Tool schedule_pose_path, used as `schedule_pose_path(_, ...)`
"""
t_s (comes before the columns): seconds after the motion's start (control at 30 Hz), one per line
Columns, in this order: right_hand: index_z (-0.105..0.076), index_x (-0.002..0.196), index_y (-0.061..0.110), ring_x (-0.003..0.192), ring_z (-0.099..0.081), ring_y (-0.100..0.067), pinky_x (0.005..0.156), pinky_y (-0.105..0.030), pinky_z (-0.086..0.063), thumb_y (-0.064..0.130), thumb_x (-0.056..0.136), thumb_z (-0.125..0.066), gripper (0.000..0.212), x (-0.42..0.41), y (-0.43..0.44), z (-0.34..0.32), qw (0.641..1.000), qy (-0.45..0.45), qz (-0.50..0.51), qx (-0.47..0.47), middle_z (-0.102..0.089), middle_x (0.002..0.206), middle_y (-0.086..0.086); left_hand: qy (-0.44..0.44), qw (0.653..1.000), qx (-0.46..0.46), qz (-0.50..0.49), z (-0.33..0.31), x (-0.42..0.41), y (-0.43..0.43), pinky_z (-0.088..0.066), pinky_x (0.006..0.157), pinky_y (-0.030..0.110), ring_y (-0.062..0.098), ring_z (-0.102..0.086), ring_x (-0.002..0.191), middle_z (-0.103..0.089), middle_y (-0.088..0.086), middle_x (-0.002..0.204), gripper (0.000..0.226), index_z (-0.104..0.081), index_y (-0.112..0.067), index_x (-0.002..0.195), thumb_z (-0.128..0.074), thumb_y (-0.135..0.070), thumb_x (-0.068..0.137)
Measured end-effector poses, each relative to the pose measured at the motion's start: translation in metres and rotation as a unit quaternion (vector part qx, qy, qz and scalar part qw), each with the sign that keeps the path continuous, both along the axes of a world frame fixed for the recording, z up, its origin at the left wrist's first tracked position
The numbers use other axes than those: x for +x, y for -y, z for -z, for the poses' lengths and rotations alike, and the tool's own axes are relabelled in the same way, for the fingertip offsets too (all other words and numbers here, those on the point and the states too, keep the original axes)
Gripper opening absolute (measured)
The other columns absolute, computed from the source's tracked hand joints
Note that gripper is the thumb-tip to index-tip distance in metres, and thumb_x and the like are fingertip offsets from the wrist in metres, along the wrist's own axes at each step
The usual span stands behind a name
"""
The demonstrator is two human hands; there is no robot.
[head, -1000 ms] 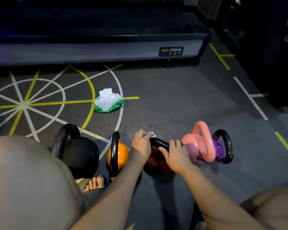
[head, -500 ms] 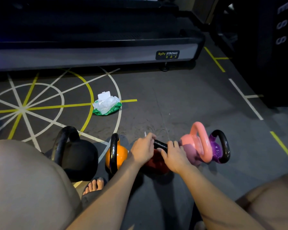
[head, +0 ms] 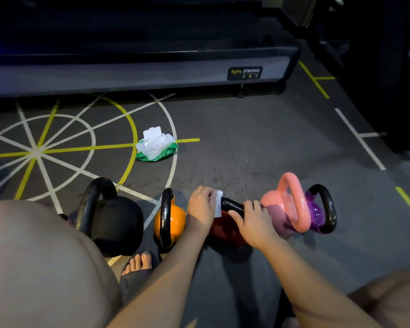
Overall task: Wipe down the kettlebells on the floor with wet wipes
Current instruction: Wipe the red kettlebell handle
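Red kettlebell (head: pixel 223 232) on floor (head: pixel 270 150) | left hand (head: pixel 200 209) pinched wet wipe (head: pixel 218 203) against its handle (head: pixel 233 205) | right hand (head: pixel 255 221) gripped handle, likely steadying it.

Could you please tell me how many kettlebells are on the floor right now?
5, in a row: black kettlebell at the left, orange kettlebell next, red kettlebell in the middle, pink kettlebell, then purple kettlebell farthest right. The knee may hide more.
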State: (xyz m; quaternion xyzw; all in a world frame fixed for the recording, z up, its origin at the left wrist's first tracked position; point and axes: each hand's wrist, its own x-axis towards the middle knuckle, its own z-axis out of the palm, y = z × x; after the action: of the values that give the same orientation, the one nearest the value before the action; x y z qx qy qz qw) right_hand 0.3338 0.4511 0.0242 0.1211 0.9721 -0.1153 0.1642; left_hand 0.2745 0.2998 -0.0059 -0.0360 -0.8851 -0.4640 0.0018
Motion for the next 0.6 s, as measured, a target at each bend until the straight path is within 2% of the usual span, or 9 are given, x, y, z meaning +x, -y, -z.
schedule_pose_path(0.17, -0.047, 0.127, 0.016, 0.115, -0.049, -0.037, 0.099, -0.046, -0.039, 0.063, 0.098, -0.032, 0.057, -0.003, -0.005, 0.001, 1.0, 0.011, -0.004, -0.016, -0.049, 0.128, -0.009, 0.117, 0.99, 0.035, -0.074, 0.01, -0.012, 0.005, -0.051, 0.079, 0.031, 0.024, -0.065, 0.089, -0.07, 0.007, 0.095, 0.013, -0.072, -0.011, 0.093, -0.06, -0.017, 0.096)
schedule_pose_path(0.3, -0.046, 0.128, 0.017, 0.115, -0.05, -0.037, 0.1, -0.045, -0.039, 0.064, 0.097, -0.032, 0.058, -0.005, -0.007, -0.001, 1.0, 0.02, -0.004, -0.022, -0.049, 0.129, -0.009, 0.072, 0.996, 0.014, -0.057, 0.005, -0.002, 0.003, -0.036, 0.074, 0.021, 0.018, -0.058, 0.09, -0.067, 0.008, 0.098, 0.018, -0.071, -0.009, 0.098, -0.053, -0.012, 0.098)
schedule_pose_path(0.4, -0.046, 0.128, 0.016, 0.115, -0.05, -0.037, 0.1, -0.045, -0.039, 0.064, 0.097, -0.031, 0.059, -0.004, -0.005, -0.001, 1.0, 0.021, -0.006, -0.017, -0.049, 0.13, -0.008, 0.05, 0.998, 0.008, -0.025, 0.002, 0.003, 0.008, -0.034, 0.077, 0.016, 0.02, -0.06, 0.098, -0.065, 0.007, 0.104, 0.022, -0.071, -0.01, 0.107, -0.052, -0.019, 0.102)
schedule_pose_path(0.5, -0.045, 0.129, 0.016, 0.114, -0.05, -0.036, 0.1, -0.044, -0.04, 0.064, 0.098, -0.029, 0.06, -0.003, -0.005, -0.001, 1.0, 0.025, -0.009, -0.007, -0.048, 0.131, -0.009, 0.041, 0.999, -0.004, -0.003, 0.002, 0.011, 0.01, -0.037, 0.088, 0.02, 0.021, -0.058, 0.108, -0.06, 0.008, 0.116, 0.028, -0.066, -0.011, 0.123, -0.055, -0.026, 0.102)
schedule_pose_path(0.6, -0.044, 0.13, 0.015, 0.113, -0.051, -0.036, 0.1, -0.044, -0.039, 0.064, 0.098, -0.028, 0.061, -0.005, -0.004, -0.001, 1.0, 0.027, -0.015, 0.005, -0.048, 0.131, -0.01, 0.029, 0.999, -0.001, -0.025, 0.001, 0.019, 0.006, -0.042, 0.093, 0.026, 0.019, -0.058, 0.107, -0.058, 0.007, 0.118, 0.032, -0.064, -0.011, 0.13, -0.057, -0.022, 0.1)
